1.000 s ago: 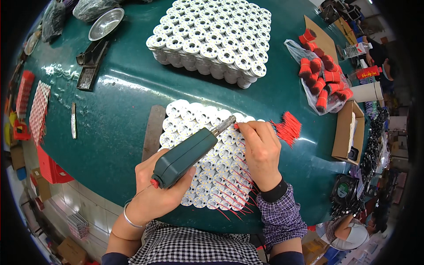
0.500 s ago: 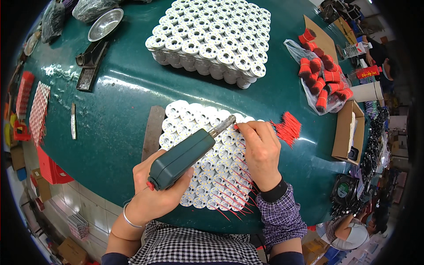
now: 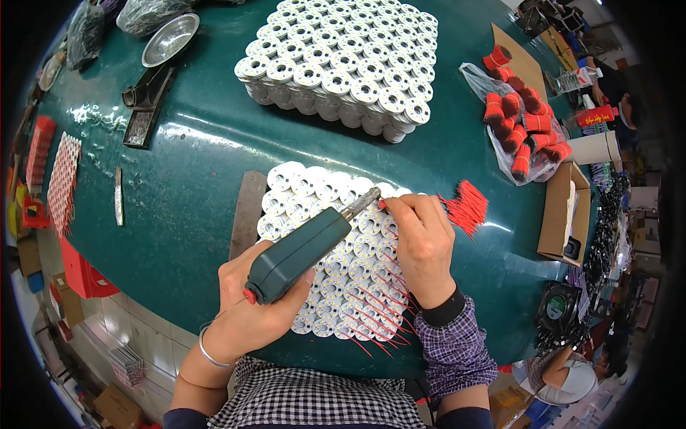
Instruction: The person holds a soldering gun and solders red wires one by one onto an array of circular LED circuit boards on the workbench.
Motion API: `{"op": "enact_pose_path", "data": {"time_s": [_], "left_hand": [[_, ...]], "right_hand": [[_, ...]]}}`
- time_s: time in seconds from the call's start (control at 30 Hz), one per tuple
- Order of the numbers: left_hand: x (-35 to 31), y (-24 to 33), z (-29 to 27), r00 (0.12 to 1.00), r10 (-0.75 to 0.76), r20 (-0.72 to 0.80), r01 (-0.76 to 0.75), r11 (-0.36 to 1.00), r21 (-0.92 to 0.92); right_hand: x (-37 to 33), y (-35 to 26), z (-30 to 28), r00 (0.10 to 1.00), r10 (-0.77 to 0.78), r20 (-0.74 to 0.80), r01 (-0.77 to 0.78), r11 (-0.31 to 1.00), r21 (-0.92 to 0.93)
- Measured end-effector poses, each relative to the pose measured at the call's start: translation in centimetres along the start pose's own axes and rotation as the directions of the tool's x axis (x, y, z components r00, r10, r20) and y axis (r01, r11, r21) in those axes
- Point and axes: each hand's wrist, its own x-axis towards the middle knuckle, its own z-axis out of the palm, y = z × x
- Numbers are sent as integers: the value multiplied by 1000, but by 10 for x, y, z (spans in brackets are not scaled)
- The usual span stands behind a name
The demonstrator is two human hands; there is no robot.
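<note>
My left hand (image 3: 246, 322) is closed round a dark green soldering gun (image 3: 300, 255), whose metal tip points up and right. Beneath it, rows of round white LED boards (image 3: 333, 287) lie packed together. My right hand (image 3: 426, 247) pinches a thin red wire (image 3: 383, 204) just beside the tip, over the far right part of the rows; the fingers hide most of that wire. Several red wires (image 3: 377, 318) stick out from boards along the right side. To the right of my right hand is a loose pile of short red wires (image 3: 466, 207).
A stacked block of round white boards (image 3: 336, 82) stands at the back. Back right, red wire bundles (image 3: 518, 129) lie on a plastic bag near an open cardboard box (image 3: 561, 214). A metal bar (image 3: 246, 214) borders the rows; a knife (image 3: 118, 196) and metal bowl (image 3: 170, 41) lie left.
The soldering gun's body and my left hand have shifted slightly to the right, while the tip stays by the pinched wire. My right hand has hardly moved.
</note>
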Motion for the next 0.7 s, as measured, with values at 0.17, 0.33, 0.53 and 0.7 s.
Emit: {"op": "enact_pose_path", "data": {"time_s": [0.17,0.33,0.53,0.7], "left_hand": [[0,1,0,1000,-4,-4,4,1000,-8],[0,1,-2,1000,-9,3,9,1000,3],[-3,1,-4,990,124,-71,-125,992,-9],[-4,0,-4,990,116,-76,-118,993,-26]], "right_hand": [[0,1,1,1000,0,-5,0,1000,-1],[-1,3,2,1000,-10,-14,10,1000,-6],[-1,1,1,1000,1,-4,-1,1000,-13],[-2,1,2,1000,0,2,0,1000,-19]]}}
